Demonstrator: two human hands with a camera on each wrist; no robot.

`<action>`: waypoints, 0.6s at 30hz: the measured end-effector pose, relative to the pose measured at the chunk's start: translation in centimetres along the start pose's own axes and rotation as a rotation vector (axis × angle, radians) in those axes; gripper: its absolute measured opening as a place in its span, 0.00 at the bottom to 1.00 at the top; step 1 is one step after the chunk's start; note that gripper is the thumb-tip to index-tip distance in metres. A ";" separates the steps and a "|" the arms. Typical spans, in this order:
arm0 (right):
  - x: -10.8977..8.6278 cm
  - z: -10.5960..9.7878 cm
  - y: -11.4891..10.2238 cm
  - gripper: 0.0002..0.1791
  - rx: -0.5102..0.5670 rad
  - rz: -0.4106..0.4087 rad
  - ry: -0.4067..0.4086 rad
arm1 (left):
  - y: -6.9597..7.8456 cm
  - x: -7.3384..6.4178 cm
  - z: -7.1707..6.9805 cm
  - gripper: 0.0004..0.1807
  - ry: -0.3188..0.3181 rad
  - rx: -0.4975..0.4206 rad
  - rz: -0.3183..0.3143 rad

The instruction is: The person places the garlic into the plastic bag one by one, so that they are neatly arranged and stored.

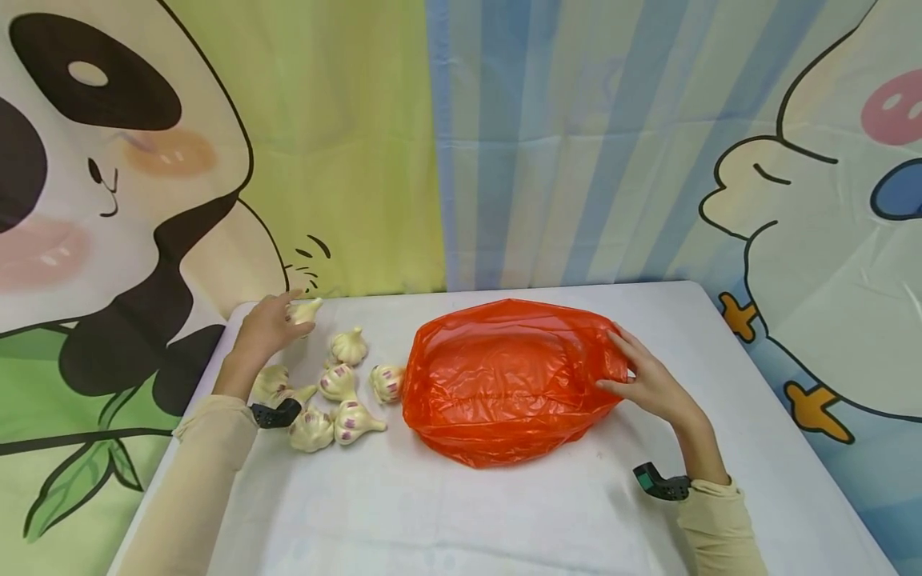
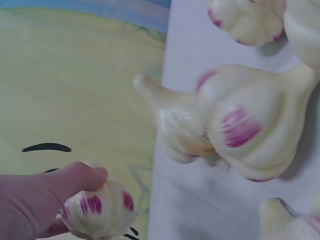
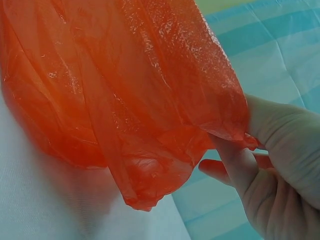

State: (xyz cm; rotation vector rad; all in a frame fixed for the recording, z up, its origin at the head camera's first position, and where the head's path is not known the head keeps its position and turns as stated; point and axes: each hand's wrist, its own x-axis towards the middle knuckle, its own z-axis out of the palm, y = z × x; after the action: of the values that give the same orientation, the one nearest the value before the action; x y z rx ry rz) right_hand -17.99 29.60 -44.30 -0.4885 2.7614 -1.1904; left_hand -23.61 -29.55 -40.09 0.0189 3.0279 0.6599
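My left hand [image 1: 268,326] grips a garlic bulb [image 2: 99,210] at the far left of the table, with the thumb over its top in the left wrist view. Several more garlic bulbs [image 1: 337,382] with purple streaks lie in a loose group in front of that hand, some partly hidden by my forearm. A red plastic bag [image 1: 511,368] lies mouth open in the middle of the table. At the bag's right edge my right hand [image 1: 648,382] pinches the rim, thumb and fingers on either side of the film [image 3: 220,112].
One garlic bulb [image 1: 386,384] sits right against the bag's left side. The white table [image 1: 446,528] ends at a patterned curtain [image 1: 519,144] at the back. Each wrist wears a black band device [image 1: 277,413].
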 end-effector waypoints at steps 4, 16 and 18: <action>0.0 0.1 0.2 0.49 -0.004 0.002 -0.001 | 1.2 -1.2 -0.6 0.39 0.114 -0.082 -0.007; 0.0 0.2 0.2 0.49 -0.020 -0.022 0.014 | 5.8 -5.3 2.6 0.34 0.127 -0.434 0.167; -0.1 0.2 0.3 0.49 -0.025 -0.019 0.019 | 6.3 -5.8 3.0 0.33 0.128 -0.459 0.174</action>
State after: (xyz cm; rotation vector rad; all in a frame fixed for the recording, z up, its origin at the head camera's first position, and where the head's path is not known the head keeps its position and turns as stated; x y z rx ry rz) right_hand -17.95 29.69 -44.61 -0.5090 2.7976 -1.1719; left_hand -17.67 -22.71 -39.92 0.2333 2.9309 1.4032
